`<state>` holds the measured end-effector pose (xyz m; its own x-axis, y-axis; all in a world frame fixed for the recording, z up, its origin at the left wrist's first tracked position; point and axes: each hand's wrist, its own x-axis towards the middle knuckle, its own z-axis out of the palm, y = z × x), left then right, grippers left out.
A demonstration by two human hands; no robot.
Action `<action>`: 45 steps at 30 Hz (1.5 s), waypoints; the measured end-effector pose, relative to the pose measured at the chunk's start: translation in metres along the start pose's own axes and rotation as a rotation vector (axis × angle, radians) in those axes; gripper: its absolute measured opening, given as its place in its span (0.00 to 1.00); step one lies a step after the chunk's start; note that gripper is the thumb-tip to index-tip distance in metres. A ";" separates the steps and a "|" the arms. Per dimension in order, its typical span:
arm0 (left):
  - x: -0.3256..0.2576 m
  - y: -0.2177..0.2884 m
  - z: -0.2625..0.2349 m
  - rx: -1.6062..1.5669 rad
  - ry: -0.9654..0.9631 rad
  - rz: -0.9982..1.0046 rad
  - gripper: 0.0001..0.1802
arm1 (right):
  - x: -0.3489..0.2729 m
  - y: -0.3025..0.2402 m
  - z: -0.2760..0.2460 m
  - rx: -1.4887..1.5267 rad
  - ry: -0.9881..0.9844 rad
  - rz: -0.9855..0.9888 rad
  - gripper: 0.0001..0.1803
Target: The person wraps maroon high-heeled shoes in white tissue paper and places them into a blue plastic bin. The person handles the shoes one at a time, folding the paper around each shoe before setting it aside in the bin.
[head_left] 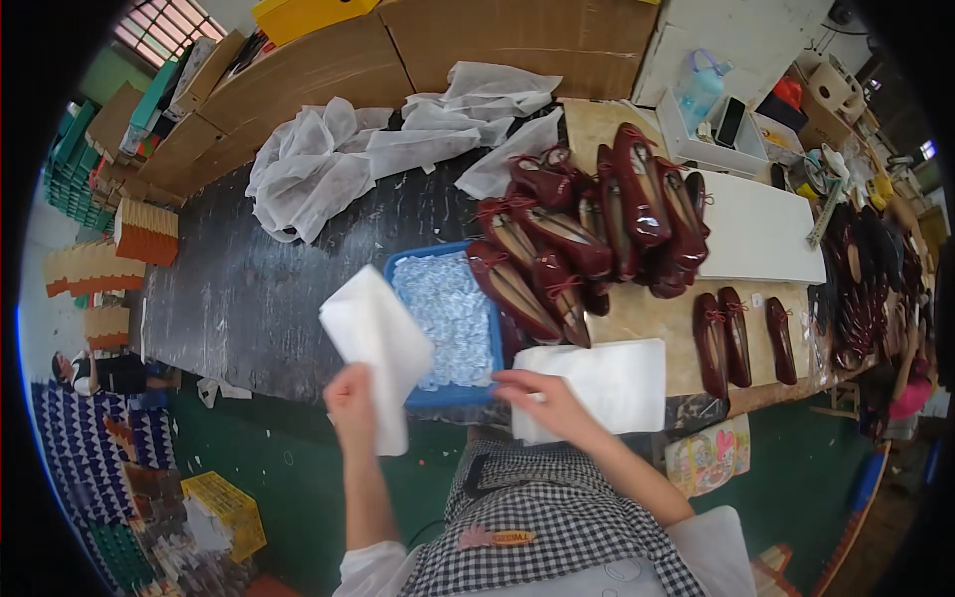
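My left hand (350,398) is closed on a folded white sheet (378,333), thin and soft-looking, raised over the left side of a blue tray (453,397). Small, crinkly, pale blue-white packets (443,308) fill that tray. At the tray's near right corner is my right hand (547,398), fingertips drawn together; whatever they may pinch is too small to make out. Beneath and beside this hand lies a stack of white sheets (622,383). Glossy dark red flat shoes with bows (567,239) are heaped just beyond, some overhanging the tray's right edge.
Crumpled white translucent bags (328,159) lie along the back of the dark table (229,289). Three red shoes (736,338) stand at right, near a white box lid (761,224). A white bin (711,134) holds a bottle and a phone. Cardboard (517,45) borders the far side.
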<state>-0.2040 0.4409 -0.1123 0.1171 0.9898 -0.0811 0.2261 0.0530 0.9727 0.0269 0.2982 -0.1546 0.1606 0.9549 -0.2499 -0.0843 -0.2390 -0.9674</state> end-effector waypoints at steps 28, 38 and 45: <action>0.212 -0.009 -0.001 0.474 -0.307 0.472 0.08 | 0.210 -0.090 -0.092 -0.554 0.262 -0.070 0.20; 0.141 0.022 0.043 0.256 -0.766 0.420 0.08 | 0.148 -0.079 0.035 0.004 0.144 0.280 0.20; 0.212 0.018 0.004 0.045 -0.283 0.099 0.08 | 0.262 -0.084 0.104 0.549 0.150 -0.146 0.21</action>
<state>-0.1709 0.6515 -0.1125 0.4042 0.9133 -0.0505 0.2422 -0.0536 0.9687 -0.0262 0.5869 -0.1347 0.3427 0.9261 -0.1579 -0.5415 0.0574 -0.8387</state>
